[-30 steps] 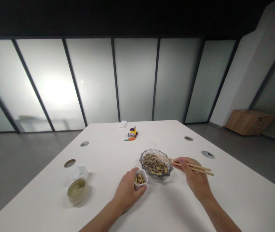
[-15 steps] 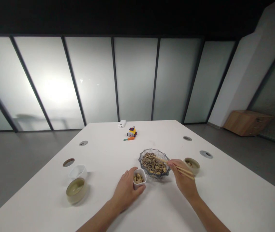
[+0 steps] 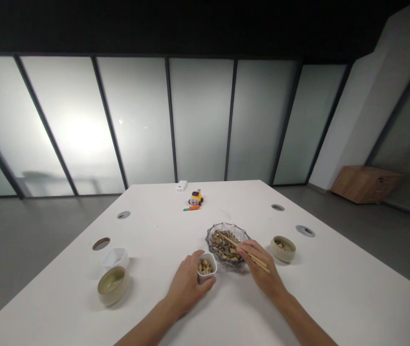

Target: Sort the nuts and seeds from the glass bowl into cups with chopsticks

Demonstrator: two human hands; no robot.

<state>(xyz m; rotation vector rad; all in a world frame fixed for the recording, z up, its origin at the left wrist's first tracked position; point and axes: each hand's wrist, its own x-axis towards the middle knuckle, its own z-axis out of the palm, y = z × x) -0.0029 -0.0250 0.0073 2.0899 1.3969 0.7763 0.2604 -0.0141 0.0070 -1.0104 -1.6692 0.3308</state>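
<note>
My left hand (image 3: 187,279) is wrapped around a small white square bowl (image 3: 210,276) that holds peanuts in their shells (image 3: 205,266). In my right hand (image 3: 260,269) is a pair of chopsticks (image 3: 253,259), slanting down to the left. Their tips reach into a scalloped clear glass bowl (image 3: 240,232) filled with striped sunflower seeds (image 3: 222,245). Whether the tips pinch anything is too small to tell. The glass bowl stands just beyond the white bowl, partly hidden by my right hand. Right of that hand sits a beige bowl (image 3: 284,253) with a few small brown pieces inside.
At the left are a white bowl (image 3: 116,259) and a greenish ceramic bowl (image 3: 110,291). Farther back lie a toy carrot (image 3: 193,208), a yellow toy vehicle (image 3: 195,198) and a white device (image 3: 181,185). Round cable holes (image 3: 101,243) open in the white table (image 3: 154,240).
My right hand has moved left and slightly nearer with the chopsticks, uncovering the beige bowl at the right. My left hand keeps its hold on the white bowl.
</note>
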